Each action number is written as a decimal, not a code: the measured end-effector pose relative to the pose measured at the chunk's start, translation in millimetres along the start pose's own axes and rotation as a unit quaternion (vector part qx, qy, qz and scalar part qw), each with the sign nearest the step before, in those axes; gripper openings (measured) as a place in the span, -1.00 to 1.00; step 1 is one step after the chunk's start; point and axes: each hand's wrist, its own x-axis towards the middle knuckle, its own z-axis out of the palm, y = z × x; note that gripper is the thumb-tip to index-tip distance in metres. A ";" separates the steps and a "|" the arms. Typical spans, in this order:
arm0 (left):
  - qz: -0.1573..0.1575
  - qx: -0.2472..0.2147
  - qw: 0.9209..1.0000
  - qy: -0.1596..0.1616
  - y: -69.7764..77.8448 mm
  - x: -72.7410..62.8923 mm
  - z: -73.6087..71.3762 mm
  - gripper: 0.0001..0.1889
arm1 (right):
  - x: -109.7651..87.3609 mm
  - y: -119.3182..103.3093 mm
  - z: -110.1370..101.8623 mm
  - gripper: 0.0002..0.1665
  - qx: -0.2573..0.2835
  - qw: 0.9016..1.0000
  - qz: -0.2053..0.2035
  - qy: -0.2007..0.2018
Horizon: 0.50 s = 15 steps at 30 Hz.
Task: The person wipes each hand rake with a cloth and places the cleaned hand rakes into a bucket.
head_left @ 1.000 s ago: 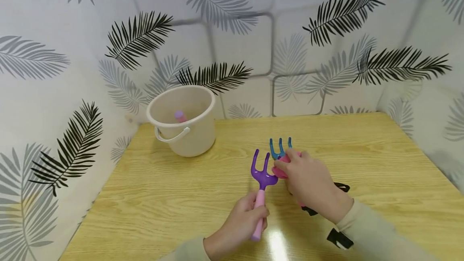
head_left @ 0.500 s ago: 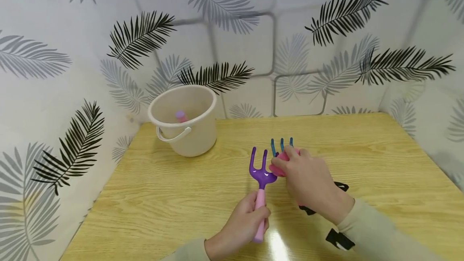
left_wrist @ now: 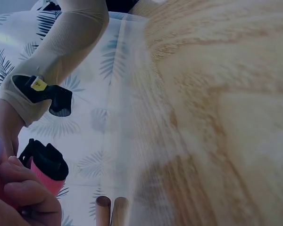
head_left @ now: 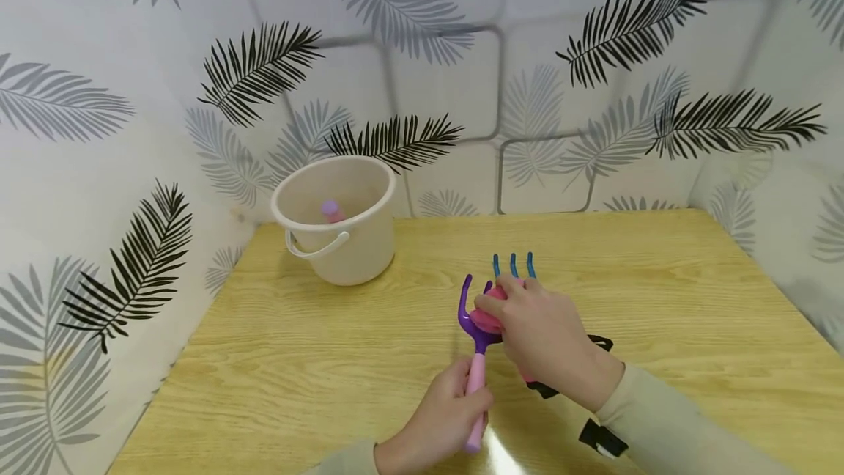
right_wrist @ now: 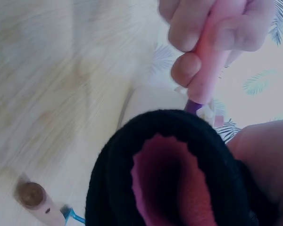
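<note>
My left hand [head_left: 438, 416] grips the pink handle of a purple hand fork [head_left: 480, 341], its tines pointing to the back. Against the fork's head my right hand [head_left: 543, 332] holds a pink glove [head_left: 489, 314], which covers part of the right tine. The glove's black cuff [right_wrist: 108, 174] gapes toward me in the right wrist view, pink inside. Beyond the right hand, the blue tines of a hand rake [head_left: 513, 264] show on the table; the hand hides the rest of it from above. Its pale handle [right_wrist: 49, 209] appears in the right wrist view.
A cream bucket [head_left: 359, 251] stands at the back left of the wooden table [head_left: 297, 358], a pink handle with a lilac end [head_left: 332, 211] inside it. Leaf-patterned sheeting [head_left: 435, 79] rises behind the table. A black strap [head_left: 603, 438] sits at the right wrist.
My right hand has shifted left and toward me with the glove, now over the purple fork's head and right tine. The fork in my left hand has moved only slightly.
</note>
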 end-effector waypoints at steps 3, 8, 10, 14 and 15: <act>0.011 0.004 1.000 -0.001 -1.5 0.2 0.0 -0.64 | 3.6 0.5 5.2 -0.58 -0.014 0.999 0.001 0.031; 0.014 0.014 1.000 0.001 -1.0 1.6 -1.7 -0.60 | 8.1 -2.4 7.6 -0.58 -0.031 0.998 0.011 0.060; 0.014 0.012 1.000 0.003 -0.2 2.2 -2.5 -0.62 | 8.0 -4.4 5.0 -0.53 -0.030 0.998 0.012 0.046; 0.005 0.005 1.000 0.009 1.8 4.4 -6.1 -0.74 | 5.3 -8.3 -4.7 -0.52 0.005 1.000 0.006 -0.019; 0.002 0.002 1.000 0.012 2.3 5.0 -7.3 -0.75 | 4.5 -9.2 -7.3 -0.53 0.015 0.999 0.004 -0.033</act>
